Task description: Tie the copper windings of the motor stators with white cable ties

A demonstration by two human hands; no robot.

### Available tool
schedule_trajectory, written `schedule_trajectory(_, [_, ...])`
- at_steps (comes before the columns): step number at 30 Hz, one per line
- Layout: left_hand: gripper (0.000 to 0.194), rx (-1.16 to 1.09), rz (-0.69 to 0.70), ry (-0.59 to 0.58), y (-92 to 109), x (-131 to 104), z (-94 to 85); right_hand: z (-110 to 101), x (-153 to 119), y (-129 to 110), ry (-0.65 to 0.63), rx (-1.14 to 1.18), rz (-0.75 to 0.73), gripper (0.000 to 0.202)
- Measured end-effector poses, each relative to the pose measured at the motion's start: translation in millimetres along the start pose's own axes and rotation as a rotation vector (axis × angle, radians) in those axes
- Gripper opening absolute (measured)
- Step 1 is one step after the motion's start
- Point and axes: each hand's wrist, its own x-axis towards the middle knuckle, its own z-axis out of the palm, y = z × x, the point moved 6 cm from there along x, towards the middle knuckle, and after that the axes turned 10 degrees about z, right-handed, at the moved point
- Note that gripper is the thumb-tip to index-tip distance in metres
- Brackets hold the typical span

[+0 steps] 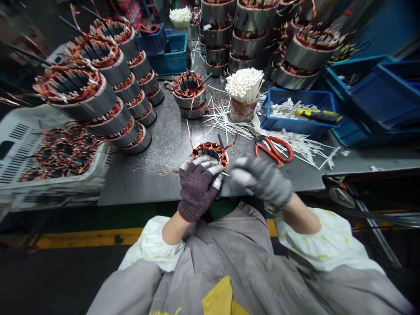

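Note:
A motor stator (pixel 211 148) with copper windings sits near the front edge of the metal worktable. My left hand (pixel 198 183), in a dark maroon knitted glove with white fingertips, grips its near side and hides much of it. Just to the right, my right hand (pixel 262 177) wears a grey glove and is blurred by motion. Its fingers look curled; a short dark end shows under them, but I cannot make out what it is. Copper wire ends and a dark sleeve stick up from the stator's far rim. A thin white piece shows between the hands.
Red-handled scissors (pixel 274 148) lie to the right. Behind are a cup of white sticks (pixel 243 109), loose sticks, and a blue bin (pixel 298 124) with a yellow-black cutter. Another stator (pixel 190 105) stands mid-table. Stator stacks (pixel 95 103) and a white crate (pixel 19 175) are left.

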Motion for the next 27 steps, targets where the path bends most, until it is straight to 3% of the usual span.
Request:
schedule_trajectory(2, [0.022,0.038,-0.001,-0.007,-2.4,-5.1,0.0,22.9,2.3,6.7,-0.237,-0.014,0.003,0.029])
schedule_trajectory(4, [0.019,0.075,-0.02,-0.01,-6.2,-10.9,0.2,37.7,2.7,17.4,-0.293,0.11,0.083,0.03])
schedule_trajectory(7, [0.016,0.121,-0.032,-0.044,-11.6,-16.1,1.0,47.6,-4.4,32.1,-0.188,0.318,0.233,0.037])
schedule_trajectory(12, [0.017,0.086,0.022,-0.104,-11.5,-12.2,0.0,37.4,-26.7,19.9,-0.069,0.324,0.204,0.03])
schedule_trajectory(17, [0.017,-0.041,0.105,-0.133,6.2,-10.9,4.3,20.0,-1.7,-0.6,0.012,0.144,0.121,0.032])
schedule_trajectory(20, [0.017,-0.062,0.084,-0.118,16.1,-15.1,3.5,16.0,12.7,-0.5,0.036,0.079,0.07,0.035])
schedule_trajectory(24, [0.023,0.075,-0.014,-0.071,20.4,-21.1,-7.8,12.4,-8.3,6.1,0.105,0.023,0.01,0.026])
schedule_trajectory(27, [0.02,0.132,0.017,-0.16,17.9,-16.1,-13.0,26.8,-26.8,11.1,0.064,-0.14,-0.022,0.029])
